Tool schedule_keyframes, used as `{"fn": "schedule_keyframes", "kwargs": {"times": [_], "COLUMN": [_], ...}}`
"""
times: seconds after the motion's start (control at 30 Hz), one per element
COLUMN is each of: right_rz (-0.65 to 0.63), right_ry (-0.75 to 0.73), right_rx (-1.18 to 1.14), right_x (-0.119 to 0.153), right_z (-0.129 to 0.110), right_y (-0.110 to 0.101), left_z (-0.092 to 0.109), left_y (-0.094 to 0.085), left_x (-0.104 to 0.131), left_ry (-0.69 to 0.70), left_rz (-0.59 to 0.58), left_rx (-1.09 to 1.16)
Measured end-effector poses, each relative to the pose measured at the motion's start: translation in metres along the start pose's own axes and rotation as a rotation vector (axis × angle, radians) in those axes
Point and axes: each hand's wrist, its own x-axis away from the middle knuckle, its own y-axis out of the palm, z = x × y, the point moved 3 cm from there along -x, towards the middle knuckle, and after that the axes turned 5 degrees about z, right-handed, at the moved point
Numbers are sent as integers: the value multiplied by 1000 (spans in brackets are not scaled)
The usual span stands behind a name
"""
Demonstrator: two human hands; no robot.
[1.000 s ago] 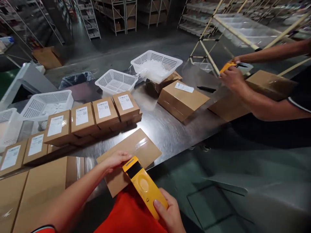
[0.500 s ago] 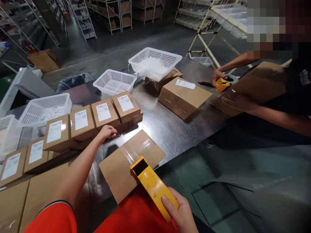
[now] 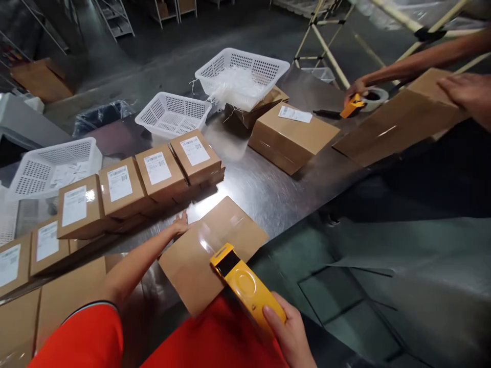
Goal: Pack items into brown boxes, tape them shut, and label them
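A yellow tape dispenser (image 3: 247, 286) is in my right hand (image 3: 289, 324), thumb on top and fingers wrapped round its rear end. The dispenser's front end lies over a brown cardboard box (image 3: 215, 250) with clear, shiny tape on its top. At the box's far left edge is my left hand (image 3: 182, 225), its fingers apart and partly blurred, with nothing visible in them. The box rests at the near edge of the metal table (image 3: 249, 186).
Labelled boxes (image 3: 159, 171) stand in a row at the left. White baskets (image 3: 172, 115) are behind them. Farther right are a labelled box (image 3: 293, 135) and another person's hands (image 3: 356, 89), one on an orange tape dispenser (image 3: 352, 106), the other on a large box (image 3: 402, 122).
My left hand has come down from beside the labelled boxes to the taped box's edge, and its fingers have spread. The other person's near hand has moved right along the large box. The view has shifted.
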Motion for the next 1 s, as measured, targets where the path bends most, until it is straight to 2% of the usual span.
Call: {"fn": "schedule_keyframes", "kwargs": {"times": [0.1, 0.2, 0.27, 0.37, 0.43, 0.5, 0.57, 0.63, 0.73, 0.87, 0.93, 1.0], "right_rz": [-14, -52, -88, -140, -161, -179, -192, -201, -215, -219, -221, -213], "right_ry": [-19, -32, -35, -44, -56, -80, -129, -162, -141, -179, -203, -180], "right_rx": [-10, -17, -7, 31, 46, 35, 10, -31, -124, -124, -82, -74], "right_x": [0, -1, -1, 6, 13, 19, 21, 17, 3, -4, 3, 13], "right_z": [1, -1, -3, -1, 6, 16, 25, 29, 27, 20, 26, 44], "right_y": [1, 4, 3, -8, -19, -30, -34, -29, -13, -2, -10, -26], "left_z": [10, 33, 49, 58, 58, 61, 64, 66, 65, 64, 65, 67], "left_y": [-25, -34, -27, -6, 8, 20, 30, 37, 45, 45, 41, 41], "left_x": [20, 70, 114, 170, 190, 198, 198, 195, 188, 181, 179, 180], "left_ry": [-44, 11, 126, 36, -12, 59, 125, 133, 89, 49, 43, 52], "left_rz": [92, 132, 184, 182, 130, 121, 170, 240, 243, 202, 197, 187], "left_rx": [-115, -160, -282, -483, -580, -702, -797, -825, -791, -778, -779, -778]}}
